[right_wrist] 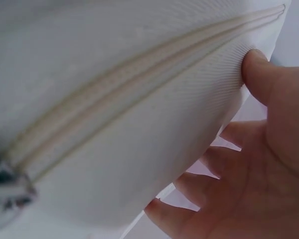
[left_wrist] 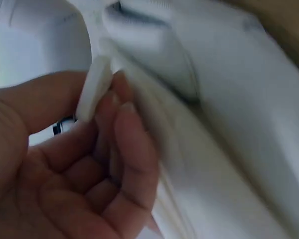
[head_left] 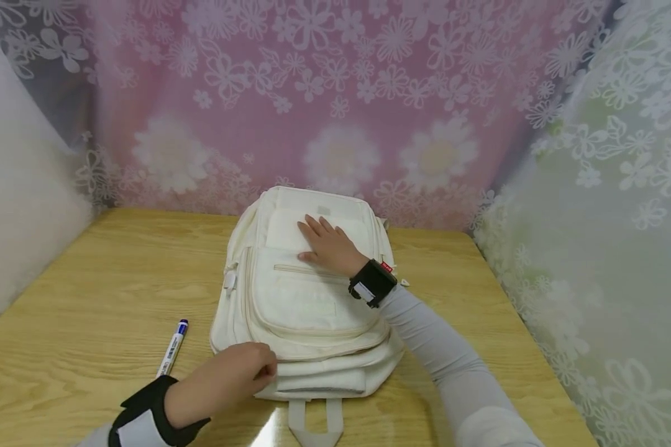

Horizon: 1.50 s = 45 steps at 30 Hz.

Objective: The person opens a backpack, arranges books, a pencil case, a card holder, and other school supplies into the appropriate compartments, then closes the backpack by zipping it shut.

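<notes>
A cream backpack (head_left: 307,307) lies on the table with its front up and its top handle (head_left: 315,428) toward the near edge. At its lower left side, my left hand (head_left: 229,379) pinches a pale zipper pull (left_wrist: 94,89) between thumb and curled fingers, close to a zipper seam (left_wrist: 162,112). My right hand (head_left: 332,248), fingers spread and fairly straight, rests on the bag's front panel above the small pocket zipper (head_left: 302,269). In the right wrist view, that zipper's metal slider (right_wrist: 12,196) shows at the lower left, and the thumb (right_wrist: 256,74) touches the fabric.
A blue-capped marker (head_left: 173,347) lies on the wooden table (head_left: 117,273) left of the backpack, near the left wrist. Floral sheets hang around the table: a pink one (head_left: 257,124) behind and a pale one (head_left: 609,248) to the right.
</notes>
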Each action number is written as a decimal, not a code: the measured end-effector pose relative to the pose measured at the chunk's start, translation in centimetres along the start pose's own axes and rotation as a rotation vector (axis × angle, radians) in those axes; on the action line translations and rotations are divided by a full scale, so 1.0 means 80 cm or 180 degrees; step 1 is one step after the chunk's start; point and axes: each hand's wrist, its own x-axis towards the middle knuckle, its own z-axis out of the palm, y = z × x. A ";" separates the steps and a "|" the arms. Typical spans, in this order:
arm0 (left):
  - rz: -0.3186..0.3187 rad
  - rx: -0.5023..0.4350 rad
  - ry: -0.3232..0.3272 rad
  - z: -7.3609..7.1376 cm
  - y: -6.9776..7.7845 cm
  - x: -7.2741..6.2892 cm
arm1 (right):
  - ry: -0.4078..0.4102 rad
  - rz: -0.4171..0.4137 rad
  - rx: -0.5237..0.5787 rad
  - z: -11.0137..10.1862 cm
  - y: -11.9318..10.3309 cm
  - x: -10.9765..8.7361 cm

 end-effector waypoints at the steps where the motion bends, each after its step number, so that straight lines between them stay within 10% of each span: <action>1: 0.0013 -0.0064 0.0009 0.006 0.006 0.003 | 0.0000 -0.0002 -0.0001 0.001 0.000 0.000; 9: -0.0234 -0.0099 0.0300 0.007 0.024 0.014 | -0.0027 -0.0090 0.0097 -0.009 0.002 -0.008; 17: -0.0410 -0.0375 0.0379 -0.009 0.015 -0.008 | 0.0414 -0.0849 0.0054 -0.018 -0.032 -0.093; 24: -0.0399 -0.0393 0.0888 -0.006 0.027 -0.020 | -0.0544 -0.1341 0.0599 0.001 -0.092 -0.144; 29: -0.0331 -0.0449 0.1002 0.002 0.033 -0.021 | -0.0680 -0.1424 0.0542 0.030 -0.118 -0.149; 38: 0.0918 0.1065 0.1571 0.000 -0.035 -0.023 | -0.0611 -0.1435 0.0952 0.037 -0.114 -0.163; 45: 0.1027 0.1307 0.1373 0.015 -0.060 -0.013 | -0.0564 -0.1316 0.1488 0.037 -0.112 -0.176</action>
